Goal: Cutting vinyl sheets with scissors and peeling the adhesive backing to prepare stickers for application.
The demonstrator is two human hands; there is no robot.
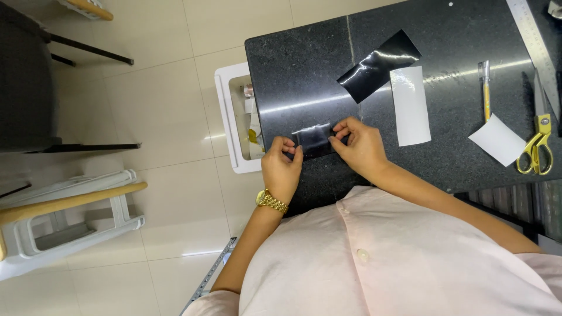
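Both hands (322, 155) pinch small glossy black sheet (313, 139), lying flat.

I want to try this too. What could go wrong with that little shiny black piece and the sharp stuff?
The small black piece, pinched between the left hand and right hand, might crease or pick up fingerprints. It sits near the table edge, so it could slip off. The scissors and craft knife lie open to a stray elbow.

table (304, 64): black, speckled
small sheet (314, 140): glossy black
strip (410, 105): white
scissors (537, 146): yellow handles
shirt (398, 257): pale pink
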